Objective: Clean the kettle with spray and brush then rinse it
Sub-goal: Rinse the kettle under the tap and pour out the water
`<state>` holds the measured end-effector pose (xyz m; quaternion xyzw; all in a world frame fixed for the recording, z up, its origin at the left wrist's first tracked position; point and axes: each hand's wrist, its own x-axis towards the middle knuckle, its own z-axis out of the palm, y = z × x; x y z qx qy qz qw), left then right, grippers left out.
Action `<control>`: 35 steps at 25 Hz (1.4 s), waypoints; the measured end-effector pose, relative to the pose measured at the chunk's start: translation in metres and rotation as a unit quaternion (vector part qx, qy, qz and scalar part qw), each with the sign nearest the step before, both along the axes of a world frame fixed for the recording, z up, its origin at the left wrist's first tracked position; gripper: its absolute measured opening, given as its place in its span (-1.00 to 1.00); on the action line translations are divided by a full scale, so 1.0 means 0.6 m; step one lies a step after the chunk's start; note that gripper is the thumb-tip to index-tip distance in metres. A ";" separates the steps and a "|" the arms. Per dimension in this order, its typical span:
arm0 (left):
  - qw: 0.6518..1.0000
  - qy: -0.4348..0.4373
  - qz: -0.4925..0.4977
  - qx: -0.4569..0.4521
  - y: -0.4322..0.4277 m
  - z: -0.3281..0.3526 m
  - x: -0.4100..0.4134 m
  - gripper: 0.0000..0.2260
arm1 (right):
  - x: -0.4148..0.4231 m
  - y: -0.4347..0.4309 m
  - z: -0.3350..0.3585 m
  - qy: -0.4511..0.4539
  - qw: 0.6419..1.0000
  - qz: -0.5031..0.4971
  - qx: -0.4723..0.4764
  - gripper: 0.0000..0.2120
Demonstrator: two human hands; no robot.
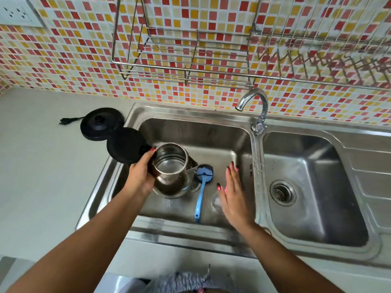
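Your right hand (231, 200) hovers empty, fingers straight; left hand (140, 176) grips the kettle (171, 174). Brush (201, 192) lies in the sink (190, 132); scrubbing, rinsing seem undone.

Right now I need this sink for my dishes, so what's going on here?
A person is working on a kettle in the left basin of the sink. Their left hand grips the kettle, its black lid swung open. Their right hand is open, just right of a blue brush lying on the basin floor. The kettle's base sits on the counter, unplugged. No water runs from the tap.
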<state>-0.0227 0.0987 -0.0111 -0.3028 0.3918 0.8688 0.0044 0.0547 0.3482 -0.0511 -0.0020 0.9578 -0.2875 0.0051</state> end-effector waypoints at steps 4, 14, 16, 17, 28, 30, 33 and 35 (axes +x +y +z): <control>0.996 -0.078 -0.020 0.040 -0.032 -0.067 0.021 -0.70 | -0.045 -0.125 0.005 -0.167 0.955 0.001 -0.245 -0.48; 0.988 -0.146 0.042 0.031 -0.048 -0.130 0.049 -0.55 | -0.069 -0.216 -0.025 -0.307 0.798 -0.169 -0.491 -0.66; 0.987 -0.154 0.029 0.025 -0.049 -0.131 0.054 -0.59 | -0.066 -0.219 -0.056 -0.307 0.808 -0.182 -0.468 -0.80; 0.988 -0.154 0.016 0.019 -0.049 -0.127 0.053 -0.63 | -0.066 -0.219 -0.071 -0.304 0.814 -0.183 -0.459 -0.87; 0.901 -0.036 -0.049 -0.429 -0.068 -0.057 0.118 -0.51 | -0.065 -0.205 -0.035 -0.309 0.857 -0.126 -0.392 -0.48; 0.822 0.030 -0.129 -0.553 -0.066 -0.058 0.129 -0.42 | -0.064 -0.197 -0.026 -0.309 0.847 -0.127 -0.414 -0.48; 0.710 0.093 -0.226 -0.660 -0.054 -0.070 0.132 -0.38 | -0.067 -0.191 -0.016 -0.327 0.792 -0.171 -0.487 -0.44; 0.645 0.123 -0.258 -0.708 -0.045 -0.080 0.124 -0.39 | -0.067 -0.184 -0.005 -0.311 0.807 -0.160 -0.476 -0.52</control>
